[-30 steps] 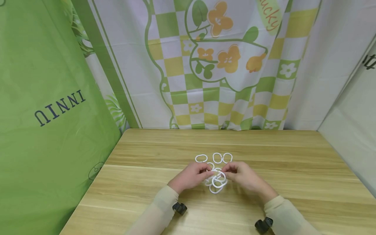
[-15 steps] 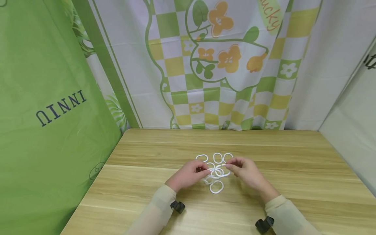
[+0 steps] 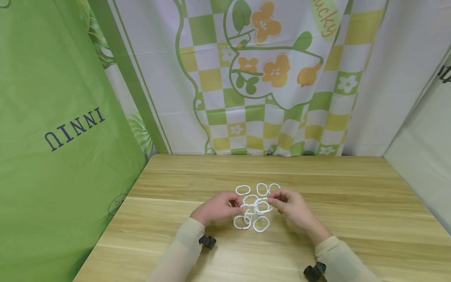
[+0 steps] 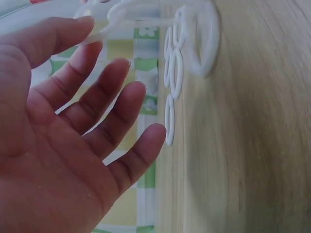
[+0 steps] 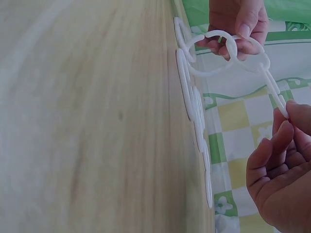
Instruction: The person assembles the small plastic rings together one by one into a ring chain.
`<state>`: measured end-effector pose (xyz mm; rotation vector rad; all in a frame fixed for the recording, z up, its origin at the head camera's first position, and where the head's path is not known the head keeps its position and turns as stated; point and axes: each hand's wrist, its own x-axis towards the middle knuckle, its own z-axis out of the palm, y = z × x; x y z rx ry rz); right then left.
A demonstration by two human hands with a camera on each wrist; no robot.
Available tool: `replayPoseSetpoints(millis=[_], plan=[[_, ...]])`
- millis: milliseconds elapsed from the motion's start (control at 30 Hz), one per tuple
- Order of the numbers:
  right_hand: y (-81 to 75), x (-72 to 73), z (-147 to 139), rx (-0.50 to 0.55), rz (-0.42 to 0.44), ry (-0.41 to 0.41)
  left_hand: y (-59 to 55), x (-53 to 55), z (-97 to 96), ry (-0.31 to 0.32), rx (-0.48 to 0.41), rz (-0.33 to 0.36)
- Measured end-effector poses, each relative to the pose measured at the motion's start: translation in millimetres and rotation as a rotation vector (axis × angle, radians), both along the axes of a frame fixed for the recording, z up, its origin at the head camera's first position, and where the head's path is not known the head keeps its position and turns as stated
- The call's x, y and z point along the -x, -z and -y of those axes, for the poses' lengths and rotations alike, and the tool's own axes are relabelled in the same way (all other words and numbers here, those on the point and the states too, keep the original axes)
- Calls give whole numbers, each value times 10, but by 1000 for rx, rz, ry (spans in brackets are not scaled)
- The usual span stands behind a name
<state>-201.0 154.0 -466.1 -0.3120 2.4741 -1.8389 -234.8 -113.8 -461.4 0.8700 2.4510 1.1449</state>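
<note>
Several white plastic C-shaped curtain rings are joined in a short chain between the hands, lifted off the tabletop. My left hand [image 3: 220,207] pinches one ring [image 5: 266,57] between thumb and index finger; in the left wrist view its other fingers spread apart. My right hand [image 3: 290,203] pinches the chain's other end, where a ring [image 5: 274,92] slants down to its thumb and fingertip. Another linked ring [image 3: 242,228] hangs below the left fingertips. Whether the right fingers hold one ring or two overlapping ones, I cannot tell.
Loose white rings lie on the wooden table [image 3: 176,176] beyond the hands, one at the back left [image 3: 243,190] and one beside it [image 3: 262,189]. Another loose ring [image 3: 261,224] lies nearer. A patterned curtain [image 3: 243,117] hangs behind the table's far edge.
The hands were close together over the rings and have drawn apart, the left going leftward. The linked rings now stretch between them, with one hanging at the lower left.
</note>
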Motion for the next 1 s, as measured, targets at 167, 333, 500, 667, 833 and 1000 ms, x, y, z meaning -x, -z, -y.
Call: replayPoseSetpoints(millis=[167, 333, 500, 667, 833, 1000], plan=[[29, 2, 50, 7, -2, -6, 20, 25, 7, 67, -9, -10], [7, -17, 91, -5, 25, -10, 22, 7, -69, 72, -36, -56], [-9, -45, 129, -7, 38, -20, 7, -48, -164, 26, -59, -67], [-16, -58, 168, -2, 33, -29, 16, -75, -189, -23, -76, -58], [-6, -62, 190, 13, 46, -47, 2, -76, -181, -56, -80, -49], [41, -32, 142, 56, 91, -44, -38, -68, -149, -92, -91, -41]])
